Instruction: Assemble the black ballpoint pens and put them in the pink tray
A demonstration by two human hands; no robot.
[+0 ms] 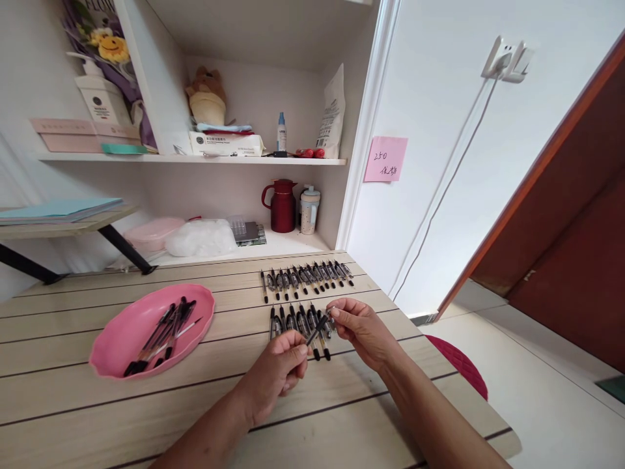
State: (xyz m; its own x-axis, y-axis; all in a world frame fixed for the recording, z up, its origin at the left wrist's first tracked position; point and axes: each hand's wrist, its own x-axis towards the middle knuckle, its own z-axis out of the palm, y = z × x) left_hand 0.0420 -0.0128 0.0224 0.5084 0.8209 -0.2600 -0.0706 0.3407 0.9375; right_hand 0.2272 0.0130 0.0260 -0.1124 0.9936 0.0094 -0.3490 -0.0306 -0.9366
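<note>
A dark pen [316,332] slants up to the right between my two hands. My left hand [284,365] is closed round its lower end. At the upper end, the thumb and fingers of my right hand [357,326] pinch a small shiny part; whether it is a cap or the pen's own tip I cannot tell. Just behind my hands lies a near row of pens [291,320], partly hidden by my fingers. A farther row of black, clear-barrelled pens [305,280] lies beyond it. To the left, a pink scalloped tray [105,348] holds several more pens [168,326], one of them white.
The slatted wooden table [205,417] ends at a rounded right corner. Behind it, shelves hold a red jug [283,207], a cup [309,212] and a plastic bag [202,238]. A black-legged stand [124,244] is at left; a red stool [461,365] is at right.
</note>
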